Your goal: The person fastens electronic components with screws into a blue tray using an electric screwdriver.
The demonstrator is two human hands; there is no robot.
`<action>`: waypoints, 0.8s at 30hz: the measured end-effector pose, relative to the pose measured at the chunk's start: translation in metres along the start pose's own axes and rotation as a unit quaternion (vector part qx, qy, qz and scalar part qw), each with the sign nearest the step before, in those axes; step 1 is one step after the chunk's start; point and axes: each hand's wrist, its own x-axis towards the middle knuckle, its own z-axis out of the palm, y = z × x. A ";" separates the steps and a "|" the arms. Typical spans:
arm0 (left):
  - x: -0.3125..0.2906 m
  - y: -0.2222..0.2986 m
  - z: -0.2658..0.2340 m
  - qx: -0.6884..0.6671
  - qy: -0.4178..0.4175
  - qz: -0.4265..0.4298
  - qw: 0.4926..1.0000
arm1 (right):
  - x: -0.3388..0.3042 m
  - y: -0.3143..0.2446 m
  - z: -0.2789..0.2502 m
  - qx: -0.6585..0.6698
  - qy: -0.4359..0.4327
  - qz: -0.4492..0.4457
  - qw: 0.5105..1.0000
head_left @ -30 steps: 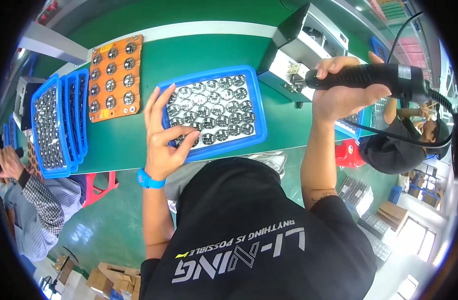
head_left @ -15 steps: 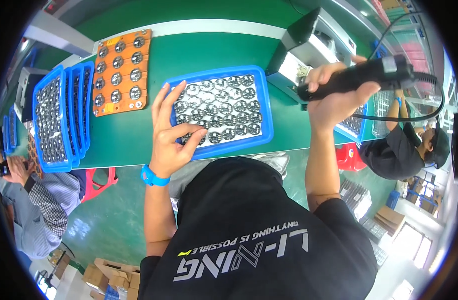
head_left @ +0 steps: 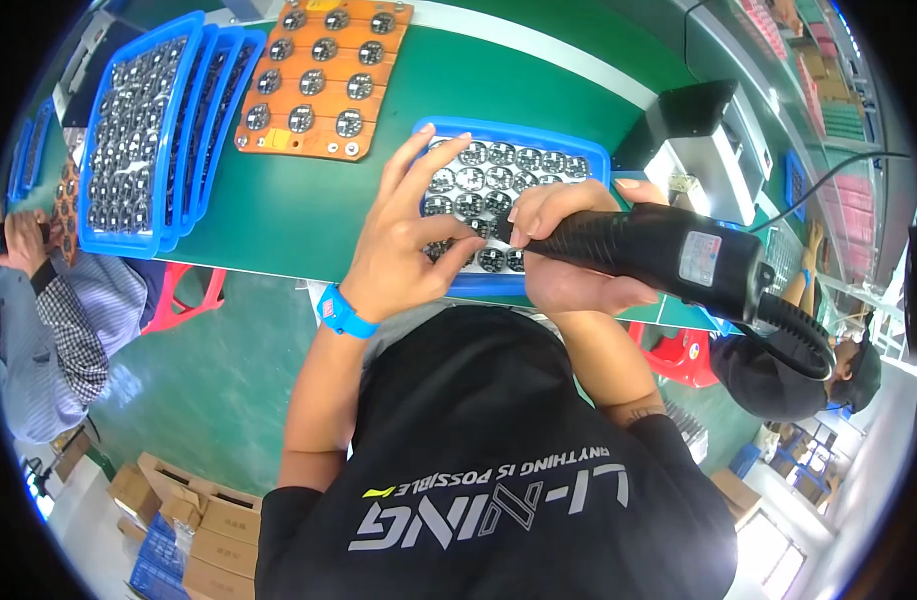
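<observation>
The right hand (head_left: 576, 287) has its fingers wrapped around a black power tool (head_left: 664, 255), located over the right part of the blue tray (head_left: 519, 128). The tool's long axis runs left to right; its tip points left and slightly far, its cord end right and near. The left hand (head_left: 404, 240) reaches over the tray's left rim, two fingers extended, thumb and forefinger nearly meeting above the round parts (head_left: 470, 180); whether they pinch one cannot be told. An orange board (head_left: 325, 113) lies far left.
</observation>
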 end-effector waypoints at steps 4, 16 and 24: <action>-0.002 -0.002 -0.001 -0.003 0.003 -0.003 1.000 | -0.002 0.004 0.002 -0.015 0.006 0.007 1.000; -0.002 -0.002 0.000 0.017 0.004 -0.001 1.000 | 0.006 0.006 0.012 -0.047 0.026 0.063 0.997; -0.001 -0.001 0.000 0.021 0.004 0.000 1.000 | 0.004 0.005 0.007 -0.039 0.015 0.048 0.998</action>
